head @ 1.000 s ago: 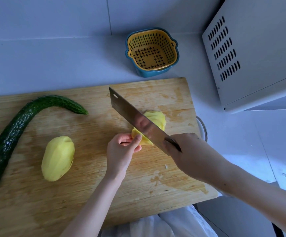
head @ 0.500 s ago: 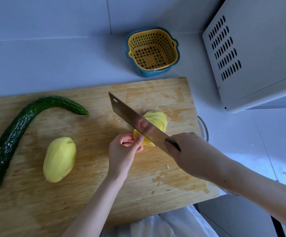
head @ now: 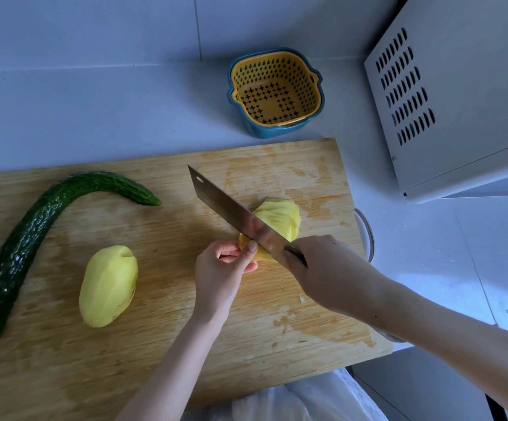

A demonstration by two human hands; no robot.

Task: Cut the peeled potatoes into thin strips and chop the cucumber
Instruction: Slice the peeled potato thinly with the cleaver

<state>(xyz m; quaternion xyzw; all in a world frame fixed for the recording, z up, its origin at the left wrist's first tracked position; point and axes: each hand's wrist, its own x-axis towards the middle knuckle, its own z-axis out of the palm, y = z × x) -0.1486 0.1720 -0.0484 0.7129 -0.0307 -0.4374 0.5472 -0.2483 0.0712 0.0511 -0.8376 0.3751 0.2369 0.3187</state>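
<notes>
Head view, cleaver (head: pixel 235 217) pointing far-left, across potato (head: pixel 283 214)

no readable text, labels or numbers

My right hand (head: pixel 328 271) grips the cleaver (head: pixel 234 214) across the sliced potato (head: pixel 283 214); my left hand (head: pixel 219 275) holds its near end on the cutting board (head: pixel 155 344).

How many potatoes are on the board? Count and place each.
2. A whole peeled potato lies right of the cucumber; a partly sliced potato sits under the knife, held by the left hand.
</notes>
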